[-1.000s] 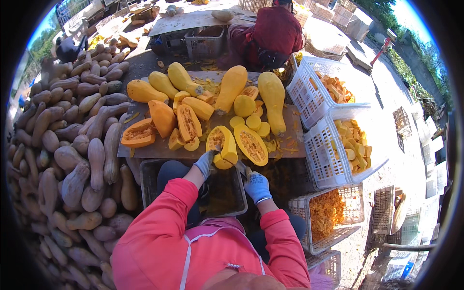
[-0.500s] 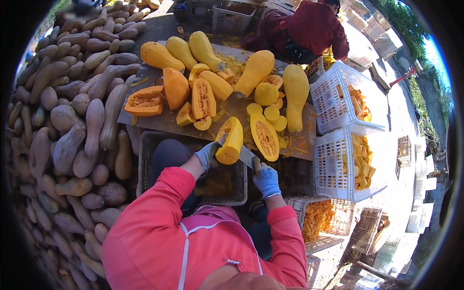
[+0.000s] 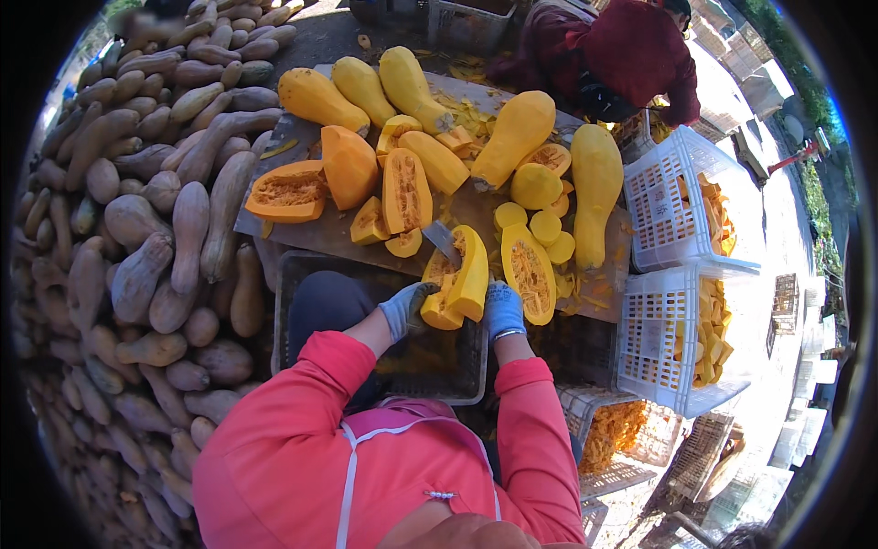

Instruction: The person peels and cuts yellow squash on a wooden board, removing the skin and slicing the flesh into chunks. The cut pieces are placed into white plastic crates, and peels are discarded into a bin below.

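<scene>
My gloved left hand (image 3: 405,307) is closed on the lower left end of a yellow squash half (image 3: 440,311), which has a lengthwise slab (image 3: 470,279) parting along its right side. The blade of a knife (image 3: 442,240) juts up-left through the cut; my gloved right hand (image 3: 502,308) is closed at the knife's handle end, which is mostly hidden. Right of that hand lies a seeded squash half (image 3: 528,273). Whole yellow squashes (image 3: 594,192), cut orange pieces (image 3: 349,163) and round slices lie on the board (image 3: 265,220), above a dark plastic tub (image 3: 476,384).
Pale tan squashes (image 3: 188,233) are heaped at the left. White crates of cut pieces (image 3: 657,316) and a crate of orange pulp (image 3: 611,430) stand at the right. A co-worker in dark red (image 3: 631,55) bends over beyond the board, near another grey crate (image 3: 471,23).
The knife has risen from below right of the squash to poke out at its upper left, and the squash now parts lengthwise. My right hand moved up. The scene has shifted rightward in view.
</scene>
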`<move>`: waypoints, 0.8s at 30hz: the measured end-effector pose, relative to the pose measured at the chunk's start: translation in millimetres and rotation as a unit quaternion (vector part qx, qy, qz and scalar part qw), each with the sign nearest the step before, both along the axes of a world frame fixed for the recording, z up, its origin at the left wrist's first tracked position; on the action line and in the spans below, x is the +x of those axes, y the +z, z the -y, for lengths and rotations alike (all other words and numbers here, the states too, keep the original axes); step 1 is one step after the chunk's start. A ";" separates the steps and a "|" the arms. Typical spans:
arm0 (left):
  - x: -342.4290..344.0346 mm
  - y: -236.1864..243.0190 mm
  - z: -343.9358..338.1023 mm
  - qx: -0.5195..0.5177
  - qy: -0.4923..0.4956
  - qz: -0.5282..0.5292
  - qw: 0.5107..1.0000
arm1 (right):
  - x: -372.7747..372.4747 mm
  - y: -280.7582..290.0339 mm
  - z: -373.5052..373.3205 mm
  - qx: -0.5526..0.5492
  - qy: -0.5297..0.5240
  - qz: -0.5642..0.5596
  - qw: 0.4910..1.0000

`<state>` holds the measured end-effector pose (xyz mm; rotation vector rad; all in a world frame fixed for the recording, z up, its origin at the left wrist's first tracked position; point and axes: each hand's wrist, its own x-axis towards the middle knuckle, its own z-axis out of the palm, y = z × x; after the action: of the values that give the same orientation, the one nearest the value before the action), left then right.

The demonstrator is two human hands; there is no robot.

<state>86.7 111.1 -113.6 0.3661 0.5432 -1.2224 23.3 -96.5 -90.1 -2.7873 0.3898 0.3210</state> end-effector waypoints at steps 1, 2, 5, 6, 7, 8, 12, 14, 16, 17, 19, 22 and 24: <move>2.6 8.8 1.7 0.039 -0.002 0.011 0.999 | 6.5 -8.9 8.2 0.016 0.021 0.011 1.000; 7.2 17.3 4.1 0.078 -0.005 0.023 0.997 | 13.3 -18.4 15.2 0.032 0.041 0.023 0.998; 19.6 17.9 2.3 0.126 0.013 0.037 0.991 | 52.5 6.2 7.6 0.112 -0.050 -0.005 0.992; 22.8 14.7 1.0 0.132 0.021 0.039 0.990 | 59.8 1.9 10.4 0.127 -0.031 0.018 0.991; 22.9 9.2 3.6 0.139 0.023 0.038 0.989 | 64.3 -0.1 18.2 0.137 -0.015 0.040 0.990; 22.9 2.8 5.8 0.138 0.025 0.050 0.989 | 67.7 -1.6 27.4 0.147 0.001 0.063 0.987; 10.1 -10.1 7.9 0.182 0.071 0.120 0.973 | 81.5 32.4 48.1 0.343 -0.078 -0.094 0.931; 5.3 -13.3 10.4 0.216 0.093 0.165 0.958 | 78.2 93.5 38.1 0.394 -0.153 -0.139 0.895; 3.2 -17.1 19.4 0.245 0.094 0.200 0.944 | 75.8 100.3 44.0 0.386 -0.169 -0.167 0.891; -0.9 -19.2 26.4 0.257 0.121 0.200 0.938 | 71.4 96.3 47.8 0.341 -0.117 -0.118 0.925; -1.8 -23.1 40.4 0.267 0.139 0.209 0.930 | 54.8 91.6 55.1 0.238 -0.014 -0.021 0.971; 8.0 -22.4 61.1 0.275 0.165 0.225 0.920 | 1.9 109.8 65.8 0.280 -0.072 0.063 0.955; 22.7 -20.6 75.6 0.236 0.190 0.211 0.929 | -40.5 129.0 75.4 0.271 -0.113 0.106 0.950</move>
<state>109.4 35.4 -134.2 0.8679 0.4982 -0.5977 -17.2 -171.8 38.9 -2.1850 0.4798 0.0567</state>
